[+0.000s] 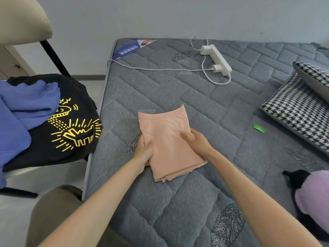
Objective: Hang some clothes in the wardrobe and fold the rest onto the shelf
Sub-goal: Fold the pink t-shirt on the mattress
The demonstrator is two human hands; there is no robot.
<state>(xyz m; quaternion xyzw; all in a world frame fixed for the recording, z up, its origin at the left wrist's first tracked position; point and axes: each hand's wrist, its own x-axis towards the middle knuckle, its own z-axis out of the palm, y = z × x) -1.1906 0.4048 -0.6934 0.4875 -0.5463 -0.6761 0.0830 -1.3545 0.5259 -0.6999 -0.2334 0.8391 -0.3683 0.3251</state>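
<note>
A peach garment (166, 129), folded into a rectangle, lies on the grey quilted mattress (204, 107). My left hand (144, 151) grips its left edge, thumb on top and fingers underneath. My right hand (195, 139) grips its right edge the same way, thumb pointing across the cloth. On a chair at the left lie a black T-shirt with a yellow print (71, 125) and a blue garment (23, 113) heaped on top of it.
A white power strip (216, 59) with a charger and cable lies at the mattress's far side. Houndstooth cushions (300, 106) sit at the right. A small green object (259, 128) lies near them. A lilac and black garment (311, 193) is at the lower right.
</note>
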